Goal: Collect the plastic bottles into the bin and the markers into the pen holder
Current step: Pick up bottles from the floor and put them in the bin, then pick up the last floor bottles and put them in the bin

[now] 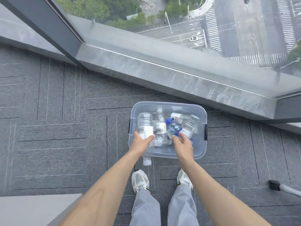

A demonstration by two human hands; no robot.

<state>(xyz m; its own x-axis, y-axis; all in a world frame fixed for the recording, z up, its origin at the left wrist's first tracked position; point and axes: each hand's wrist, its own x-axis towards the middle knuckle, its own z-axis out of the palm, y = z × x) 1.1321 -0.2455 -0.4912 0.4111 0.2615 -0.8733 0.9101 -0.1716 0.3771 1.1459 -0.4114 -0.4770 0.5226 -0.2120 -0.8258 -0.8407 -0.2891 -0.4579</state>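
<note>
Left hand [141, 141] grips a clear plastic bottle with a white cap [145, 128] — long axis pointing away, cap nearest — over the translucent rectangular bin [201, 149]; right hand [183, 144] open, empty — alongside.

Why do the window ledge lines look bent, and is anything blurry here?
Head view: the wide-angle lens bows the grey marble window ledge; daylight is soft and even, without hard shadows; the clear plastic bin and its bottles are slightly smeared, as is the left hand.
</note>
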